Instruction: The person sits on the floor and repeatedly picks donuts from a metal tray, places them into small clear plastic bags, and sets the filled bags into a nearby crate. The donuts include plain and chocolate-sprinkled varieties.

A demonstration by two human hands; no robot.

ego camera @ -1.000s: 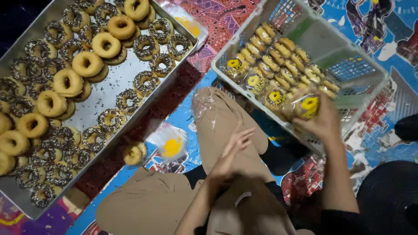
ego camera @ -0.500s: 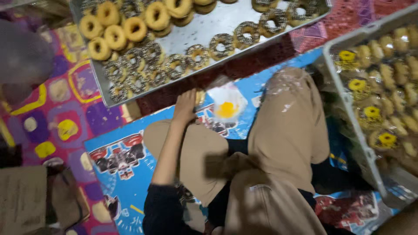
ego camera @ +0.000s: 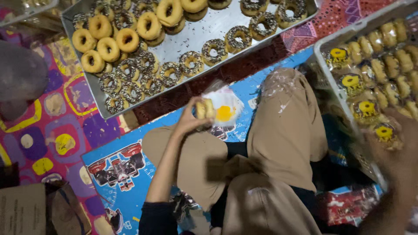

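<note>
Now the left hand (ego camera: 188, 121) is up off the mat with a plain glazed doughnut (ego camera: 204, 109) pinched between thumb and fingertips, held just in front of a small clear plastic bag (ego camera: 226, 106) with a yellow round label. Half a second back that hand lay flat and low by the same bag; a second back a doughnut sat loose near it on the floor. So the pick-up looks done and the piece is in the air, at the mouth side of the bag as far as I can judge; whether it has entered the bag I cannot tell.

Right hand (ego camera: 398, 148): blurred, at the near edge of the grey crate (ego camera: 324, 74), over the rows of already bagged doughnuts (ego camera: 370, 69). It seems to rest on or beside one yellow-labelled pack (ego camera: 385, 134); whether the fingers grip it I cannot tell. A second ago it was in that crate too.

Metal tray (ego camera: 196, 39) above the knees: plain rings (ego camera: 117, 37) stacked at its left end, sprinkle-topped ones (ego camera: 152, 78) along the near side, bare metal in the middle. Person sits cross-legged in tan trousers on a patterned floor mat (ego camera: 117, 167).
</note>
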